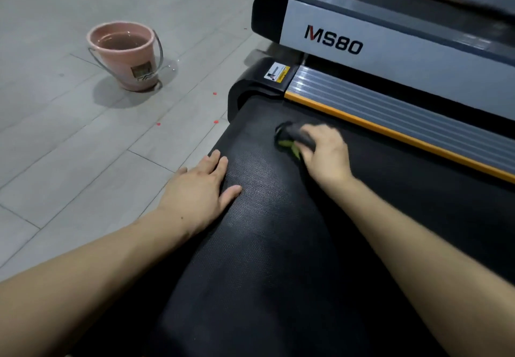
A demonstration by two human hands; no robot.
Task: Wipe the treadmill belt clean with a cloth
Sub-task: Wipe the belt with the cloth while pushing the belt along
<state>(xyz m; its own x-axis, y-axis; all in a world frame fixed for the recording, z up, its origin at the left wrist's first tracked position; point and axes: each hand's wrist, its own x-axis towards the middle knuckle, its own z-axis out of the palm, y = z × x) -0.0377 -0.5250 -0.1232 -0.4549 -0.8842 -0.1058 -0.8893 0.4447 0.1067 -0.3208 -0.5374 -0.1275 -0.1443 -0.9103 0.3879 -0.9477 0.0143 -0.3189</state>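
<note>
Textured black rubber treadmill belt: left hand flat, fingers straight; right hand grips dark crumpled cloth (blurred).

- Dim, even indoor light; the grey floor reads flat and slightly washed out.
- The pink bucket throws a soft shadow toward the lower left.
- Motion blur smears the right hand and cloth — the left hand is sharp.
- Faint sheen on the treadmill belt.
- Wide-angle bending shows at the edges.
</note>
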